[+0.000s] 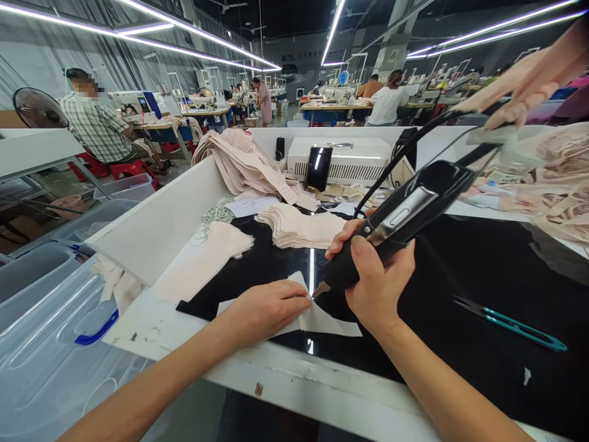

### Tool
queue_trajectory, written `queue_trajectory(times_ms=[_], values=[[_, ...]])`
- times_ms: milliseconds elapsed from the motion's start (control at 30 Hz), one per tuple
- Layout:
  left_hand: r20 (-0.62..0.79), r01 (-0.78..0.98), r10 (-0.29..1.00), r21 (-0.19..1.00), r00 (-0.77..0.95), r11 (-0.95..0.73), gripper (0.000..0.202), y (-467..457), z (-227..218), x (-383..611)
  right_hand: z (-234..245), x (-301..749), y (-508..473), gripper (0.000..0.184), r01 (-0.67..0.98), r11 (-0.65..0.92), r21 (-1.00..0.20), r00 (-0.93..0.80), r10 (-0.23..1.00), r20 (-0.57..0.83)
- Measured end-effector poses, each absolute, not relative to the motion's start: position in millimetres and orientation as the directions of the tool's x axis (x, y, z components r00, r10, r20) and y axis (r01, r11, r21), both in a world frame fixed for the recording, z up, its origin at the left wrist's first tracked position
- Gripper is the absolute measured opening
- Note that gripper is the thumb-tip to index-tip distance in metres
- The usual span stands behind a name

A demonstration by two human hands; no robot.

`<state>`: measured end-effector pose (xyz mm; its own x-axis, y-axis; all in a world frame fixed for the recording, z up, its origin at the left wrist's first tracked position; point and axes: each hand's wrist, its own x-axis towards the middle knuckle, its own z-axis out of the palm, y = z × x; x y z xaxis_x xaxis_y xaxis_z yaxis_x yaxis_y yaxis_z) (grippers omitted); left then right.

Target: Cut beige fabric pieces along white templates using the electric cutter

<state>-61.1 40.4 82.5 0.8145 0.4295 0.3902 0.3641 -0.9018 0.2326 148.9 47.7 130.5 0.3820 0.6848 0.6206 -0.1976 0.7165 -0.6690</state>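
My left hand (271,305), fingers narrow, lies on the white cloth (332,321) at six o'clock, whether pinching I can't tell; my right hand (380,282) grips the black tool (391,230). Seemingly I'm working its tip (321,289) there, needing steady aim next.

Forward, downward view from head height

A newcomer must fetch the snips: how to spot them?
Find the black sheet on the white table. Right of the person's right forearm lie the snips, blades pointing left. Their teal handle sets them apart from the small white scrap nearby.
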Motion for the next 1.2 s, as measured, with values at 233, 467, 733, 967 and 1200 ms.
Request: queue_trajectory(times_ms=[233, 467, 733, 967, 1200], values=[[0.406, 0.342, 0.418, 0.249, 0.812, -0.906, 0.032, 40, 83, -61, 128, 147, 48, 0.033, -0.206, 0.737, -0.643, 0.354, 0.669, 0.654], [0.437, 0.320, 0.371, 0.188, 0.819, -0.929, 0.032, 45, 85, -71, 141, 154, 32, 0.041, -0.202, 0.722, -0.661, 0.435, 0.671, 0.600], [0.445, 0.330, 0.397, 0.223, 0.803, -0.917, 0.033, 37, 95, -64, 140, 162, 13, 0.046, -0.199, 0.714, -0.671, 0.465, 0.672, 0.577], [0.390, 0.353, 0.388, 0.161, 0.835, -0.922, 0.028, 34, 98, -78, 139, 157, 5, 0.046, -0.151, 0.702, -0.696, 0.471, 0.671, 0.573], [0.366, 0.365, 0.354, 0.039, 0.861, -0.930, 0.021, 31, 95, -82, 140, 154, 6, 0.047, -0.142, 0.708, -0.692, 0.478, 0.661, 0.578]])
